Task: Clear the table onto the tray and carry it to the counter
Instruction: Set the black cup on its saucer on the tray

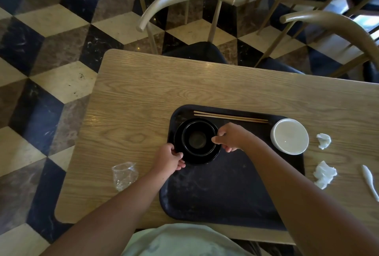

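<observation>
I have both hands on the stacked black bowls at the far left corner of the dark rectangular plastic tray: left hand fingers pinch the outer rim, right hand fingers the inner. The wooden chopsticks and the white round bowl are loaded. On the wood-grain surface, the crumpled clear wrapper, two white tissues and the white spoon still wait.

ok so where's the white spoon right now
In the head view, the white spoon lies on the table at the far right edge, beside the crumpled napkin, off the tray.
</observation>
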The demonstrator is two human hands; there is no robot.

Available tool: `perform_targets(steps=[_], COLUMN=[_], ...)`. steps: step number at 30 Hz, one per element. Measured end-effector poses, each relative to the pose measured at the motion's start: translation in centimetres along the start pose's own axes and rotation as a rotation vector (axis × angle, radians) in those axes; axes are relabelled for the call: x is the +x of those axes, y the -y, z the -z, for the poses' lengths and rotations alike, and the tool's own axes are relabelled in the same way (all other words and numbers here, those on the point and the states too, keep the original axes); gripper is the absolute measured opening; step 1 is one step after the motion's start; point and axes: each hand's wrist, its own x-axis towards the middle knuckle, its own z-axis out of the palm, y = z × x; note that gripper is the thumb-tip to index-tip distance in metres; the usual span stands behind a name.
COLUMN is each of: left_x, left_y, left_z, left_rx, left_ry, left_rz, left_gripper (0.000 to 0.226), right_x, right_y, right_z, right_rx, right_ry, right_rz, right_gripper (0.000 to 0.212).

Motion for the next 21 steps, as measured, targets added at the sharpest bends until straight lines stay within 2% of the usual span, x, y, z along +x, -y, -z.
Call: perform_targets(steps=[8,13,15,21], left_x=[-0.7,-1.2,-1.9,-7.4], left_y=[-0.4,-0.8,-0.7,0.5], left_z=[0.3,0.2,0.5,0.2], left_rx=[0.033,0.100,0.092,0.075], left_ry=[0.002,-0.044,-0.071,-0.219], left_rz=[-0.045,-0.006,0.031,-0.043], left_gripper=[0.017,0.008,0.017,0.016], right_x=[-0.5,-2.2,-3.5,-8.8], right_y=[0.1,-0.7,-1.8,-7.6], right_z=[-1.0,-2.3,-2.9,-5.3], right_rx=[0.027,0.159,0.219,0.224], right_ry=[-0.116,-0.366,-0.438,-0.456], right_rz=[-0.010,0.034,0.057,0.113], right_gripper=[0.023,0.018,0.017,0.016])
